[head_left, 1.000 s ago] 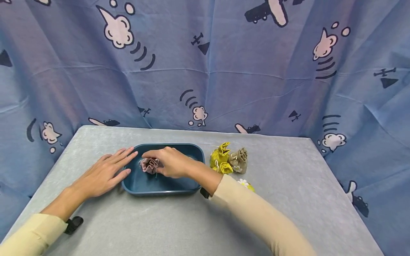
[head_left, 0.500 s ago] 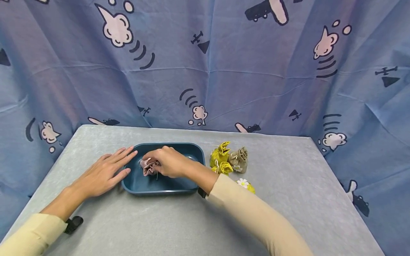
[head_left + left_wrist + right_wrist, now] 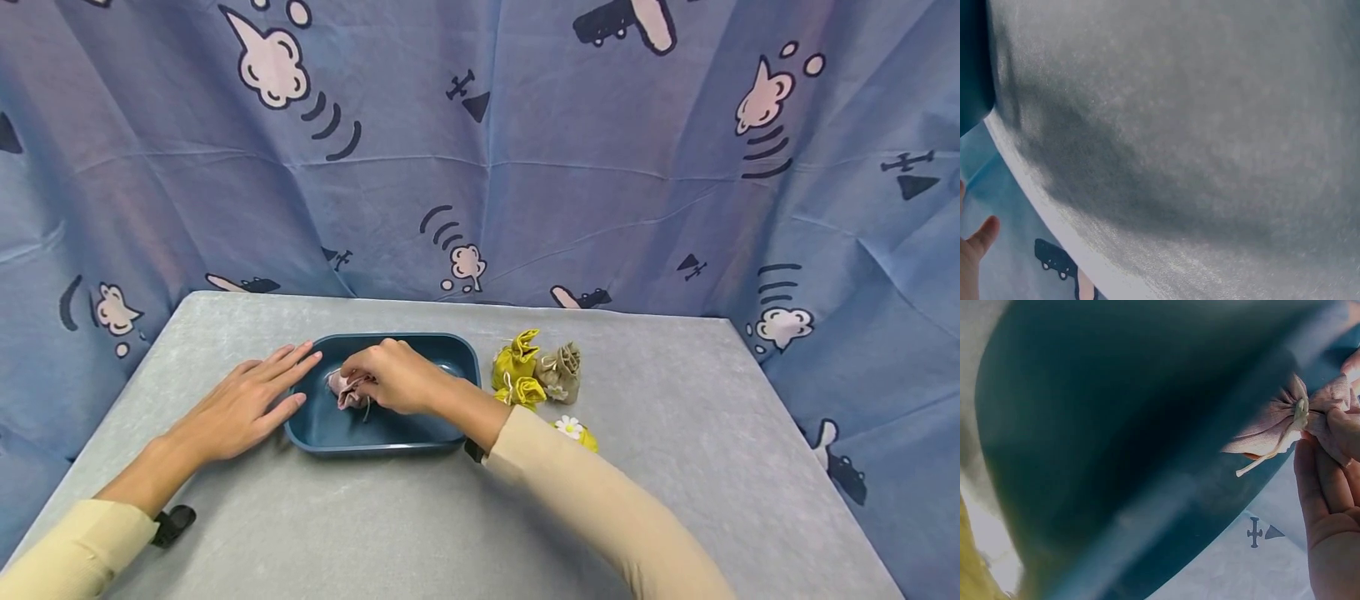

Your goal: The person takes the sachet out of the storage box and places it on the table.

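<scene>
A small pink drawstring pouch (image 3: 347,390) lies tilted inside the dark teal tray (image 3: 382,451), near its left end. My right hand (image 3: 397,377) reaches into the tray and pinches the gathered neck of the pouch between thumb and fingers. In the right wrist view the pouch (image 3: 1266,428) shows its tied cord, with the thumb on the cloth just past the knot. At the tray's left side my left hand (image 3: 243,408) lies with straight, spread fingers, the tips at the rim. Only its thumb and a fingertip edge into the left wrist view.
Right of the tray stand two yellow pouches (image 3: 514,368) and a beige pouch (image 3: 558,373). A yellow pouch with a white flower (image 3: 572,429) lies partly behind the right sleeve. The grey table (image 3: 337,525) ends at a patterned blue curtain (image 3: 562,208).
The pink pouch has tipped over, its gathered top turning toward the near right, while my right hand keeps its pinch. My left hand stays in place.
</scene>
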{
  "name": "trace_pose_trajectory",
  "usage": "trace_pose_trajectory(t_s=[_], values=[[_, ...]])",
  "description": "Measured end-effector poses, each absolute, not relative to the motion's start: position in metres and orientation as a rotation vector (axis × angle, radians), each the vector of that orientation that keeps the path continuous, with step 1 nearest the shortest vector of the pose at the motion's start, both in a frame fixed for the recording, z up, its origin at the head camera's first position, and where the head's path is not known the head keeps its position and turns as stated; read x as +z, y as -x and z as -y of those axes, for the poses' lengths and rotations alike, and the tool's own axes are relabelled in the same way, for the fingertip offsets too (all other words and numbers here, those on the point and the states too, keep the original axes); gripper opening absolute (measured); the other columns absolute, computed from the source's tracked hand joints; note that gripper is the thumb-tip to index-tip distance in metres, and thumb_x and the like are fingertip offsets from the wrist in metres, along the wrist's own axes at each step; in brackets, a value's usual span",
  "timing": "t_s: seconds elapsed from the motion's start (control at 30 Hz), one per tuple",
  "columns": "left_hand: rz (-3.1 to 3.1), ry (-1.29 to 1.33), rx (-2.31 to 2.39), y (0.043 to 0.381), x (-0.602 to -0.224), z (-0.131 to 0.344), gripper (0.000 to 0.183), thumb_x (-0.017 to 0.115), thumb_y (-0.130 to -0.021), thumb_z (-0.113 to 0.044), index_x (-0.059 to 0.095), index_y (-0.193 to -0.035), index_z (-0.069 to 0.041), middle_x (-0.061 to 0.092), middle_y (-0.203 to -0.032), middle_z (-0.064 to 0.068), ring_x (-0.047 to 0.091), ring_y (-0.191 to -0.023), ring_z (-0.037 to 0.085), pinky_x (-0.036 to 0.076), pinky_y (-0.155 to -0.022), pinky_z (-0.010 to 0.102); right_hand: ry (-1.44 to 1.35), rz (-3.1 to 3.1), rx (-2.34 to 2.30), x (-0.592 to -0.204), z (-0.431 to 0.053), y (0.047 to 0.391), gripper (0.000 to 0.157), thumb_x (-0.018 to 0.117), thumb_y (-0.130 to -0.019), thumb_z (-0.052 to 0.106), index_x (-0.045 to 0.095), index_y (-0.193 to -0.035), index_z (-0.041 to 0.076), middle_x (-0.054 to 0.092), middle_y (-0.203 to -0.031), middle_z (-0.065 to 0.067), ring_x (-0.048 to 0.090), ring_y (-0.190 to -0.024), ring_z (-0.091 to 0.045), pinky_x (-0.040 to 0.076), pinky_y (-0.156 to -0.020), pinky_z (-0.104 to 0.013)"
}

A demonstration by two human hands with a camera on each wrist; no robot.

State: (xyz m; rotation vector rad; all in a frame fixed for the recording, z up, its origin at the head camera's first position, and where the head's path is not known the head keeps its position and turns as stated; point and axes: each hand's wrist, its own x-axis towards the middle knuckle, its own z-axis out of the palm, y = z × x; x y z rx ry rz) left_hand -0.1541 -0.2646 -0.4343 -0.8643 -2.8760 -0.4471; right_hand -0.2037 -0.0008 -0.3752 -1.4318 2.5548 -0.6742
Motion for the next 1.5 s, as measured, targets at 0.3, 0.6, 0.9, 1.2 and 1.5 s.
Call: trace_pose_trajectory(t_s=[0.3, 0.6, 0.9, 1.2, 1.5], values=[[2.888, 0.866, -0.448, 0.155, -0.433, 0.264, 0.059, 0.053, -0.104, -0.032, 0.032, -0.158, -0.02, 0.03, -0.161, 0.009, 0.033, -0.143, 0.04, 0.03, -0.105, 0.061, 1.404, -2.541, -0.782, -0.373, -0.001, 0.206, 0.02, 0.069, -0.093, 0.005, 0.073, -0.113, 0.004, 0.075, -0.104, -0.003, 0.068, -0.089, -0.005, 0.049, -0.074, -0.011], [2.868, 0.866, -0.455, 0.154, -0.434, 0.264, 0.058, 0.052, -0.104, -0.032, 0.034, -0.157, -0.019, 0.032, -0.161, 0.007, 0.035, -0.142, 0.04, 0.032, -0.104, 0.059, 1.357, -2.525, -0.833, -0.364, -0.006, 0.208, 0.021, 0.069, -0.093, 0.004, 0.072, -0.114, 0.002, 0.075, -0.105, -0.005, 0.07, -0.096, -0.008, 0.049, -0.077, -0.012], [2.862, 0.87, -0.46, 0.154, -0.434, 0.264, 0.057, 0.051, -0.104, -0.033, 0.034, -0.157, -0.018, 0.032, -0.161, 0.007, 0.034, -0.143, 0.039, 0.032, -0.104, 0.059, 1.381, -2.549, -0.869, -0.354, -0.023, 0.207, 0.019, 0.069, -0.093, 0.005, 0.073, -0.111, 0.002, 0.076, -0.103, -0.004, 0.071, -0.096, -0.011, 0.051, -0.08, -0.016], [2.866, 0.872, -0.449, 0.155, -0.433, 0.264, 0.058, 0.05, -0.104, -0.034, 0.032, -0.158, -0.021, 0.031, -0.161, 0.007, 0.034, -0.143, 0.04, 0.032, -0.104, 0.06, 1.487, -2.59, -0.971, -0.335, -0.048, 0.207, 0.015, 0.072, -0.09, 0.003, 0.075, -0.105, 0.002, 0.076, -0.095, -0.004, 0.07, -0.086, -0.008, 0.05, -0.075, -0.014], [2.888, 0.862, -0.452, 0.153, -0.432, 0.263, 0.059, 0.05, -0.105, -0.035, 0.03, -0.158, -0.021, 0.03, -0.162, 0.007, 0.033, -0.143, 0.04, 0.031, -0.104, 0.061, 1.464, -2.572, -1.054, -0.32, -0.071, 0.207, 0.015, 0.072, -0.091, 0.004, 0.075, -0.105, 0.001, 0.076, -0.097, -0.005, 0.066, -0.079, -0.004, 0.052, -0.069, -0.016]])
